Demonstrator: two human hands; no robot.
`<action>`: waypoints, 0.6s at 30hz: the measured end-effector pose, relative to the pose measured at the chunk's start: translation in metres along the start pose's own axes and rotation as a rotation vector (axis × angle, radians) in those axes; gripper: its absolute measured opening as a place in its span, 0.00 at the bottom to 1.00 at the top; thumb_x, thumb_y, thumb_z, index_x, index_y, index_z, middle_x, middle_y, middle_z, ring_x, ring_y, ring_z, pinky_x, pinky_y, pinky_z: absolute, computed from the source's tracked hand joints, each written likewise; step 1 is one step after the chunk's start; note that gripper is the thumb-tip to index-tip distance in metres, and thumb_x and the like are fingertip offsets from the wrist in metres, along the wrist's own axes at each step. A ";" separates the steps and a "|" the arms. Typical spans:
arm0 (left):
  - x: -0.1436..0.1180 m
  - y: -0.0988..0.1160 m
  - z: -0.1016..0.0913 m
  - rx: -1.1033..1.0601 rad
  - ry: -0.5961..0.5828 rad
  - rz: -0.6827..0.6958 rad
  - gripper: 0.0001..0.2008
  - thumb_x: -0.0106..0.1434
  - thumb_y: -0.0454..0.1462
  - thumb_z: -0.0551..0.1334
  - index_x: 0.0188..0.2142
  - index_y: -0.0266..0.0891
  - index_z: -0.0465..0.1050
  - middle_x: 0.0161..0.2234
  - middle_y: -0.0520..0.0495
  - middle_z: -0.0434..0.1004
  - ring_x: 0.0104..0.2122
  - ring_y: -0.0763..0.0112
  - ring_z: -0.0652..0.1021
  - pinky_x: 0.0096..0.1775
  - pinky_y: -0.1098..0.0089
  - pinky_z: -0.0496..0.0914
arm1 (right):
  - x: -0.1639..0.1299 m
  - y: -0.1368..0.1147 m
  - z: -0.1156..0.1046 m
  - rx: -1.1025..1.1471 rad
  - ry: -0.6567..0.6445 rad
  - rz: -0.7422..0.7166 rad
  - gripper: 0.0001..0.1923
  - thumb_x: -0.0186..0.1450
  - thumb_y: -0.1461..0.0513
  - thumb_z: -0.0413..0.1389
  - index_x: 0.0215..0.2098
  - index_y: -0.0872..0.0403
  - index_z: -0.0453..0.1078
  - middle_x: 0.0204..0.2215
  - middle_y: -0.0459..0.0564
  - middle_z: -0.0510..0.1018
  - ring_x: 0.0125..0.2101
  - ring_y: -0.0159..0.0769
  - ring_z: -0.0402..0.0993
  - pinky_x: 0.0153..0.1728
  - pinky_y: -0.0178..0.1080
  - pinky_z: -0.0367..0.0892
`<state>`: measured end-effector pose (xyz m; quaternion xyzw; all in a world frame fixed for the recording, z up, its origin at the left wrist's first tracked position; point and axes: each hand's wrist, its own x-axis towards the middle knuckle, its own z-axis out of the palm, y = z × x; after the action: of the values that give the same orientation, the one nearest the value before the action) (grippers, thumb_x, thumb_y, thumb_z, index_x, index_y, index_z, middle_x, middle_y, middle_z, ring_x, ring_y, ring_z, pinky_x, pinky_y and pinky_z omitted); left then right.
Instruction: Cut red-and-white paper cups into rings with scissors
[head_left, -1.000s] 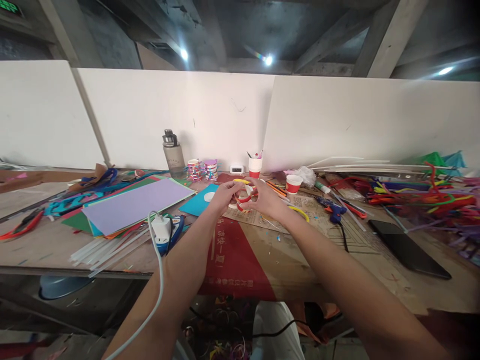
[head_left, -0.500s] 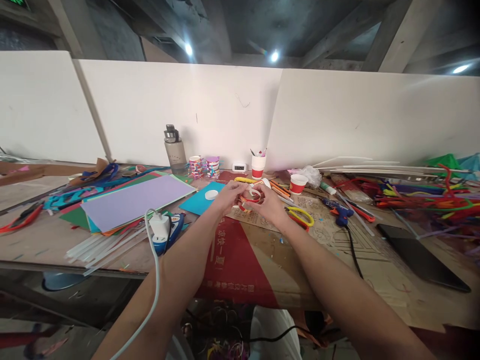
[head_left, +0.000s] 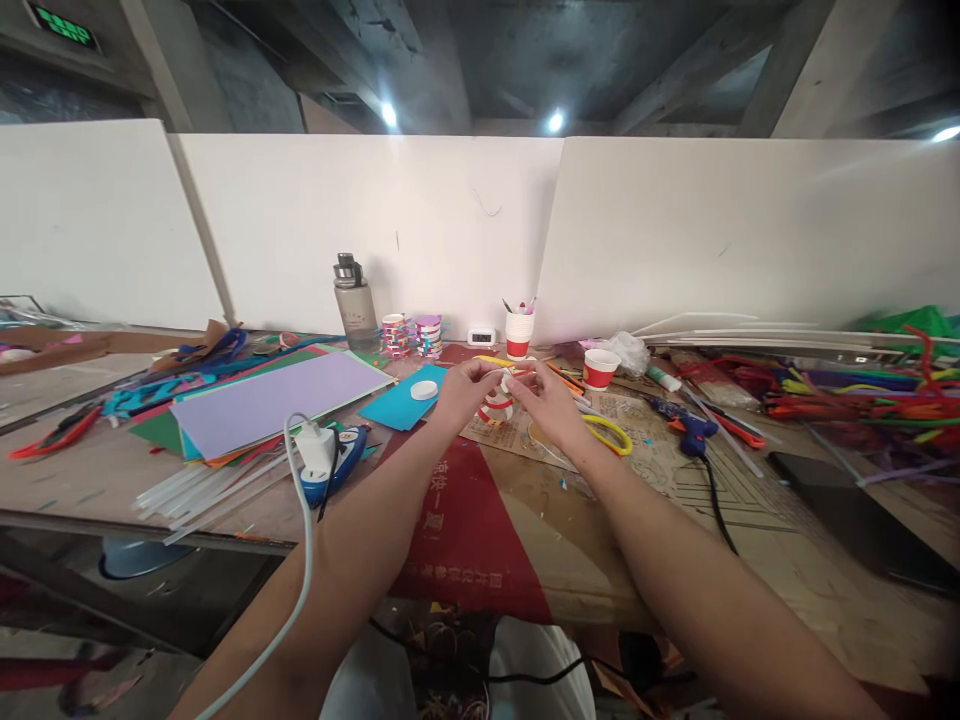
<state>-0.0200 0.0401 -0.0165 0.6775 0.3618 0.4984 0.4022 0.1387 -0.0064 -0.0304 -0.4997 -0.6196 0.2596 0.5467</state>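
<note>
Our left hand [head_left: 463, 392] and right hand [head_left: 550, 402] both pinching a red and white paper ring [head_left: 496, 404], held just above the table [head_left: 525, 520], yellow scissors [head_left: 609, 434] beside our right hand

both arms outstretched, left hand [head_left: 465, 392] and right hand [head_left: 550, 400] pinching fingertips together.

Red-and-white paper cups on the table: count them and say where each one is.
3. One cup holds pens by the back wall; one stands right of it; one sits between both hands. Clutter may hide more.
</note>
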 end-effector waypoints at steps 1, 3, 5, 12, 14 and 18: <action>-0.001 0.000 0.002 0.042 0.001 0.018 0.11 0.58 0.45 0.67 0.30 0.38 0.77 0.28 0.49 0.78 0.26 0.73 0.74 0.30 0.71 0.68 | 0.000 0.000 0.001 -0.019 0.010 -0.002 0.20 0.63 0.51 0.59 0.49 0.50 0.70 0.35 0.47 0.79 0.34 0.36 0.76 0.38 0.40 0.72; -0.004 0.000 0.006 0.115 0.008 0.056 0.09 0.59 0.42 0.66 0.31 0.38 0.78 0.29 0.48 0.79 0.28 0.72 0.75 0.32 0.70 0.68 | 0.000 -0.002 0.003 -0.046 0.016 -0.017 0.15 0.62 0.55 0.59 0.46 0.50 0.71 0.32 0.45 0.79 0.32 0.35 0.76 0.38 0.39 0.71; -0.006 0.000 0.009 0.163 0.025 0.085 0.08 0.60 0.41 0.64 0.33 0.38 0.79 0.30 0.48 0.79 0.29 0.71 0.75 0.33 0.70 0.68 | 0.000 -0.004 0.004 -0.067 0.022 -0.046 0.11 0.63 0.58 0.57 0.43 0.50 0.73 0.31 0.45 0.80 0.31 0.35 0.76 0.37 0.38 0.71; -0.006 -0.003 0.010 0.170 0.059 0.062 0.07 0.59 0.40 0.64 0.34 0.38 0.77 0.33 0.46 0.81 0.31 0.69 0.77 0.34 0.69 0.69 | 0.001 -0.007 0.002 -0.123 0.095 -0.143 0.07 0.63 0.63 0.55 0.35 0.52 0.76 0.32 0.46 0.82 0.30 0.34 0.75 0.36 0.36 0.69; -0.005 -0.003 0.009 0.177 0.042 0.058 0.06 0.58 0.39 0.65 0.31 0.38 0.77 0.32 0.46 0.81 0.31 0.69 0.77 0.34 0.69 0.69 | 0.001 -0.007 0.001 -0.148 0.087 -0.169 0.08 0.63 0.63 0.54 0.33 0.52 0.76 0.31 0.46 0.82 0.30 0.34 0.74 0.36 0.36 0.68; -0.004 -0.002 0.009 0.207 0.004 0.068 0.07 0.58 0.39 0.65 0.27 0.38 0.76 0.31 0.47 0.80 0.30 0.70 0.76 0.34 0.70 0.69 | 0.001 -0.006 -0.001 -0.217 0.099 -0.169 0.08 0.61 0.64 0.53 0.29 0.52 0.75 0.27 0.45 0.79 0.29 0.33 0.70 0.34 0.35 0.64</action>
<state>-0.0129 0.0355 -0.0214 0.7263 0.3889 0.4731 0.3121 0.1373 -0.0081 -0.0247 -0.5142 -0.6562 0.1193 0.5392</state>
